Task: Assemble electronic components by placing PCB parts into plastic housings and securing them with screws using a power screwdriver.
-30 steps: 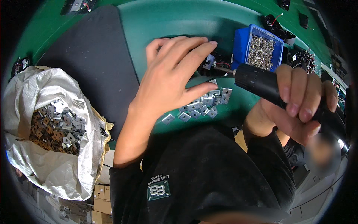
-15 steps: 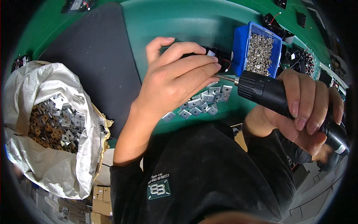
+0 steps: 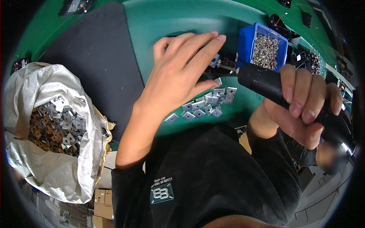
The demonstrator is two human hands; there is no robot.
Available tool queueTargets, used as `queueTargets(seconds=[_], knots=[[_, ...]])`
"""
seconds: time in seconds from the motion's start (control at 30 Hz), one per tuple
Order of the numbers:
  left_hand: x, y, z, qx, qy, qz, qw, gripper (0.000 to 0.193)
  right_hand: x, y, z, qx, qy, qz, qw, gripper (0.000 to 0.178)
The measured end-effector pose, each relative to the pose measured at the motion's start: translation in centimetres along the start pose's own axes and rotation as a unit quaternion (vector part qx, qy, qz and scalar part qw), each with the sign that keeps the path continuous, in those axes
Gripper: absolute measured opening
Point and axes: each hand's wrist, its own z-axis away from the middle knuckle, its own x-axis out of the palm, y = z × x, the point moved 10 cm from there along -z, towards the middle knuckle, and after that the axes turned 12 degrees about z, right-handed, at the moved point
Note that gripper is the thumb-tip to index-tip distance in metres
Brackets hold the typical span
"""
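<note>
My left hand (image 3: pixel 178 70) lies across a black part (image 3: pixel 227 57) with thin wires, its fingers along the far side and its thumb apart on the near side. The hand covers most of the part. A small silvery metal plate (image 3: pixel 214 60) shows beside the fingers. My right hand (image 3: pixel 304 102) is wrapped around a black electric screwdriver (image 3: pixel 262 80) held tilted, its bit pointing left to the plate. Whether the tip sits in a screw is too small to tell. Just nearer than the left thumb lie several square metal clip nuts (image 3: pixel 211 99) on the green table.
A blue bin (image 3: pixel 246 42) of silvery screws (image 3: pixel 265 51) stands just beyond the screwdriver. At left, an open white woven sack (image 3: pixel 45 173) holds metal clips beside a dark mat (image 3: pixel 99 53). More black wired parts (image 3: pixel 300 57) lie at the right. Another person (image 3: pixel 304 150) shows at the lower right.
My left fingers have lifted off the bit and shifted away from me, with the thumb spreading and the metal plate uncovered. The screwdriver has moved slightly left and away from me.
</note>
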Motion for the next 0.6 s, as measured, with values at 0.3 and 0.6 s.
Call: queueTargets(seconds=[0.3, 0.6], knots=[[0.9, -0.8, 0.1, 0.016, -0.034, -0.005, 0.999, 0.055, -0.7, 1.7, 0.3, -0.001, 0.027, 0.022, 0.999, 0.042], [1.2, -0.8, -0.1, 0.013, -0.044, -0.004, 0.999, 0.053, 0.0, 1.8, 0.4, 0.007, 0.003, 0.040, 0.999, 0.033]])
